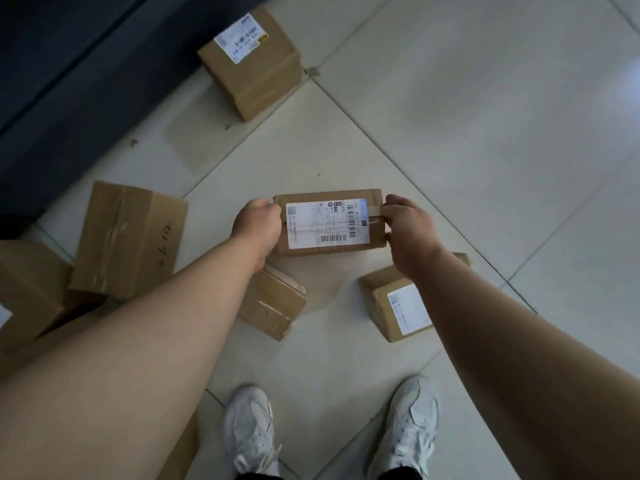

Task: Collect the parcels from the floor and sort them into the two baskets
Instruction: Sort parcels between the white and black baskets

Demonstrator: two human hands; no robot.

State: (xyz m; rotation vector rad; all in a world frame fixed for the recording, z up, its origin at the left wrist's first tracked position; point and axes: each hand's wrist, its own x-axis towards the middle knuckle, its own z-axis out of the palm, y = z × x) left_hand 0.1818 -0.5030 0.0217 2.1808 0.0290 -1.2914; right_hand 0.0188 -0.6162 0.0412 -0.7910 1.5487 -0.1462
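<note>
Brown cardboard is all around on the pale tiled floor (485, 133). In the middle is the held parcel (375, 202), a flat brown box with a big white label (327, 223) on top (the label has black bar codes, too small to read). The left hand (258, 225) grips the parcel's left end, with its fingers curled round the edge. The right hand (408, 233) grips the right end, with the thumb on top and the fingers bent down the side. The parcel sits level between the two hands, and a soft shadow lies on the tiles just under it. Near the left wrist a small taped box (273, 306) lies on the floor. Under the right arm is a box with a white label (391, 306), partly hidden by the arm. Far off at the top, a tall box (256, 71) stands beside a dark wall (69, 81), and it has a white label too. On the left lies a wide box with numbers written on it (128, 240), with shiny tape down its top. Just beside that, at the left edge, is another brown box (31, 289), and the two seem to touch. At the bottom you can see two white shoes (251, 431), well apart, toes pointing at the parcels.
</note>
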